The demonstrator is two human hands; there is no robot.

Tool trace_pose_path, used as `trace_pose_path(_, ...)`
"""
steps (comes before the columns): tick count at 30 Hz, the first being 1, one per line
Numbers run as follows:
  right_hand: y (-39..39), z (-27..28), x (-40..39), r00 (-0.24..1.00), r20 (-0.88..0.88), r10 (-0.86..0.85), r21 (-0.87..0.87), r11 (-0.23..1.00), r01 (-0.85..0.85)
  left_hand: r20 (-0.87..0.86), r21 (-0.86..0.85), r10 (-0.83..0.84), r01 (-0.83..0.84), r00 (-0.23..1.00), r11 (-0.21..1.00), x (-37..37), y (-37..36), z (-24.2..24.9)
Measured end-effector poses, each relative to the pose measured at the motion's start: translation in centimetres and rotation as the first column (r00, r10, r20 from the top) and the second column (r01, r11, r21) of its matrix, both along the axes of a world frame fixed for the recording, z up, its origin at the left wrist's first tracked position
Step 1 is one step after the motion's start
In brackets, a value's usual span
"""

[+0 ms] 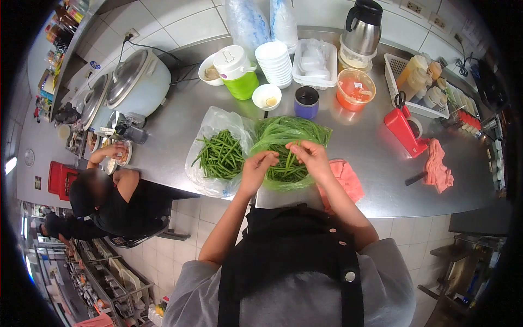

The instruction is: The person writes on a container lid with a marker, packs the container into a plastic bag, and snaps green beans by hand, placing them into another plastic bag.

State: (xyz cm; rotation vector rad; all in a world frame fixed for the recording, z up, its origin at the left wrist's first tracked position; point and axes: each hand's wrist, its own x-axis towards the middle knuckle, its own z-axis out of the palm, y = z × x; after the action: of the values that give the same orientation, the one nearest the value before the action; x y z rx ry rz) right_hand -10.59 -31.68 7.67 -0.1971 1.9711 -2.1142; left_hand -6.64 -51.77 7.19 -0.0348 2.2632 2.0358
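Note:
My left hand (260, 170) is closed in a pinch above the near left edge of a green plastic bag (294, 129). Whatever its fingertips hold, if anything, is too small to make out. Beside it, my right hand (311, 158) pinches a green bean (290, 160) over the bag's opening. Long green beans (283, 173) lie inside this bag, partly covered by the hands. Just left stands a clear plastic bag (197, 163), its sides folded open around a pile of shorter green bean pieces (222, 155).
Behind the bags are a white bowl (267, 97), a blue cup (306, 102) and an orange tub (355, 90). Pink cloths (344, 182) lie at right, near a knife (415, 179) and red tape dispenser (403, 133). Another person (125, 199) sits at left beside rice cookers (136, 87).

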Motion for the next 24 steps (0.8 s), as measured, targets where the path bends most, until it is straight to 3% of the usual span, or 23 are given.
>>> trace_pose_path(6, 0.0, 0.5, -0.2, 0.996, -0.041, -0.083, -0.034, 0.996, 0.082, 0.09, -0.006, -0.214, 0.215, 0.973, 0.977, 0.5, 0.6, -0.7)
trace_pose_path(16, 0.2, -0.1, -0.3, 0.977, -0.008, -0.212, -0.095, 0.973, 0.211, 0.069, -0.031, -0.218, 0.221, 0.973, 0.975, 0.8, 1.1, -0.8)
trace_pose_path(19, 0.0, -0.2, -0.1, 0.973, 0.008, -0.231, -0.086, 0.969, 0.231, -0.013, -0.164, -0.176, 0.172, 0.984, 0.971, 1.0, 1.4, -0.4)
trace_pose_path(22, -0.3, -0.7, 0.0, 0.967, 0.061, -0.247, -0.179, 0.95, 0.254, -0.053, -0.2, -0.157, 0.144, 0.986, 0.969, 1.3, 1.9, 0.2)
trace_pose_path(24, -0.5, -1.4, 0.0, 0.947, 0.254, -0.199, -0.405, 0.867, 0.291, -0.119, -0.189, -0.166, 0.142, 0.979, 0.972, 1.5, 2.6, 0.3)
